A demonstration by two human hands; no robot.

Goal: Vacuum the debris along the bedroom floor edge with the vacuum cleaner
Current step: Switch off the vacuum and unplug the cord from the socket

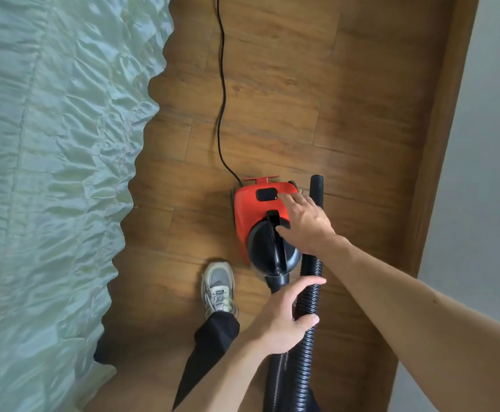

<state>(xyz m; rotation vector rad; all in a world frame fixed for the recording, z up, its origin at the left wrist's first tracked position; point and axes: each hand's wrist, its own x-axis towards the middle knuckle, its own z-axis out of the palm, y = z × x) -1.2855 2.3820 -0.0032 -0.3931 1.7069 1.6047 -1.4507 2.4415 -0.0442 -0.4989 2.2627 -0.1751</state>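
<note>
A small red and black vacuum cleaner (251, 215) sits on the wooden floor between the bed and the wall. My right hand (305, 223) lies over its top with fingers spread, the fingertips at the black button on the red body. My left hand (284, 316) grips the black ribbed hose (309, 295), thumb over and fingers curled round it. The hose runs up beside the vacuum and ends in a smooth black tube (317, 188). No debris shows on the floor.
A bed with a pale green quilted cover (49, 173) fills the left side. A black power cord (222, 93) runs from the vacuum up the floor. A wooden skirting (448, 114) and white wall bound the right. My foot in a grey sneaker (217, 288) stands left of the vacuum.
</note>
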